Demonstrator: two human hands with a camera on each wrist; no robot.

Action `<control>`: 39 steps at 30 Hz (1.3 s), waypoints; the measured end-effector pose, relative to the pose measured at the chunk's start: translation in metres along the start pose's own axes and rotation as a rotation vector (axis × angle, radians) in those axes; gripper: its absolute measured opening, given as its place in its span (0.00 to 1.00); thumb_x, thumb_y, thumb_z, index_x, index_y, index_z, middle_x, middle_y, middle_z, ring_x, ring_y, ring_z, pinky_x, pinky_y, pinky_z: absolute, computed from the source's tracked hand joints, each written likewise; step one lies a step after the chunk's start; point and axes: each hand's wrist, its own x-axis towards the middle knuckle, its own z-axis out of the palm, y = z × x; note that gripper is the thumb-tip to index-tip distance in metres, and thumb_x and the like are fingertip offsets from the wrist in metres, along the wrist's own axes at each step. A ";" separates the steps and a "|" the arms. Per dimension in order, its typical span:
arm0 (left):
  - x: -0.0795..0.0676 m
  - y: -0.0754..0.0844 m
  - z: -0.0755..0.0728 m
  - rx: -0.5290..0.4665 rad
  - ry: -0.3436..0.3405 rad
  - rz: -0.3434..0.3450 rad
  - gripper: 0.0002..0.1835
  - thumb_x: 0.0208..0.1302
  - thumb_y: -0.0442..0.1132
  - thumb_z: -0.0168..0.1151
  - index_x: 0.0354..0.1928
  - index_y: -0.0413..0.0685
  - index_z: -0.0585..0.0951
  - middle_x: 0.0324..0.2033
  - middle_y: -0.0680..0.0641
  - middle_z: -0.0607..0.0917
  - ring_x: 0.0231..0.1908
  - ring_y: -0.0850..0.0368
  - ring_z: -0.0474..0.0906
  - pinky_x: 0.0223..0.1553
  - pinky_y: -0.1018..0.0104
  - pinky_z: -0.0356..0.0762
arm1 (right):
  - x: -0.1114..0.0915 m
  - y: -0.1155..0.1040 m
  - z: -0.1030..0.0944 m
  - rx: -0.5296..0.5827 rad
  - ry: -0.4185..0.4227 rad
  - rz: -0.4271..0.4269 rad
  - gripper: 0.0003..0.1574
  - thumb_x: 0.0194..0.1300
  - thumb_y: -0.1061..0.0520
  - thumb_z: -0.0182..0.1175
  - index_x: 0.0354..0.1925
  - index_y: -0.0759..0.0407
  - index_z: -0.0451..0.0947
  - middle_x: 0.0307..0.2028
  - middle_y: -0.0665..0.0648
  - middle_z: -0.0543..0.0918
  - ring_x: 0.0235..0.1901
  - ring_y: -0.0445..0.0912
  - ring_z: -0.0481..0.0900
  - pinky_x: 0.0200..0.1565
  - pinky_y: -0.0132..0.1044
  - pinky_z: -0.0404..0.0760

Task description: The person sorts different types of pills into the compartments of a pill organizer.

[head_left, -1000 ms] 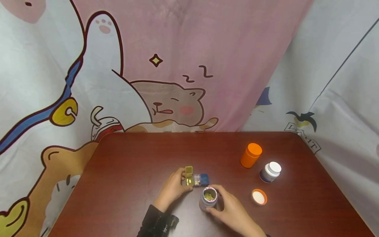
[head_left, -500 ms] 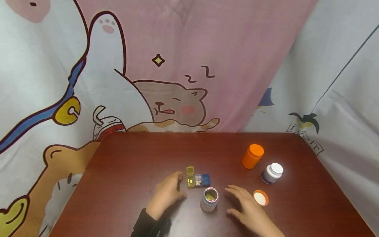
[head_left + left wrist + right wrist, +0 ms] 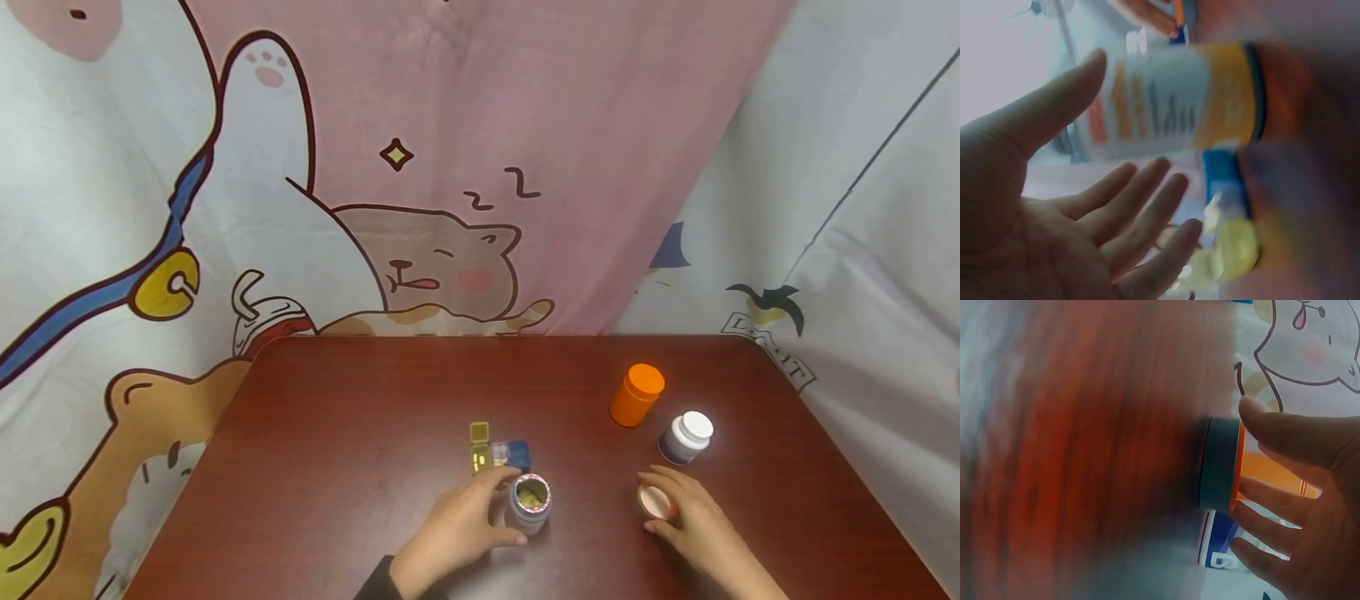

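Observation:
An uncapped jar with yellowish contents stands upright near the table's front; its blurred white and orange label faces the left wrist camera. My left hand surrounds its left side with fingers spread, and no firm hold shows. A cap lies with its white inside up and orange rim showing; in the right wrist view its side looks grey-green. Around it my right hand has thumb and fingers extended, near or touching the rim. Behind the jar sits a small pill organizer, its yellow lid raised, with pills inside.
An orange bottle and a white bottle with a dark blue label stand capped at the right. The brown table ends at a cartoon-printed curtain behind it.
My left hand has left the pill organizer and come to the jar's left side. The right hand has let go of the jar and moved right to the cap.

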 end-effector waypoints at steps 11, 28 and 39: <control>0.003 0.004 0.018 -0.045 0.080 -0.005 0.37 0.41 0.54 0.72 0.59 0.58 0.74 0.52 0.49 0.85 0.49 0.51 0.79 0.46 0.46 0.80 | 0.000 0.002 -0.004 -0.021 -0.116 0.160 0.38 0.31 0.58 0.76 0.48 0.58 0.79 0.45 0.58 0.85 0.45 0.55 0.78 0.41 0.58 0.80; 0.001 -0.006 0.028 -0.094 0.134 0.061 0.34 0.45 0.57 0.69 0.57 0.58 0.75 0.50 0.50 0.86 0.48 0.55 0.79 0.45 0.51 0.80 | 0.047 -0.085 -0.004 0.451 0.045 0.167 0.34 0.44 0.65 0.71 0.51 0.60 0.69 0.52 0.54 0.77 0.50 0.38 0.76 0.51 0.23 0.78; 0.007 -0.011 0.030 -0.188 0.054 -0.009 0.36 0.46 0.60 0.67 0.58 0.56 0.74 0.52 0.48 0.85 0.51 0.49 0.78 0.50 0.39 0.77 | 0.067 -0.123 0.008 0.664 -0.221 -0.010 0.29 0.49 0.53 0.69 0.50 0.46 0.71 0.57 0.49 0.78 0.59 0.42 0.71 0.57 0.52 0.75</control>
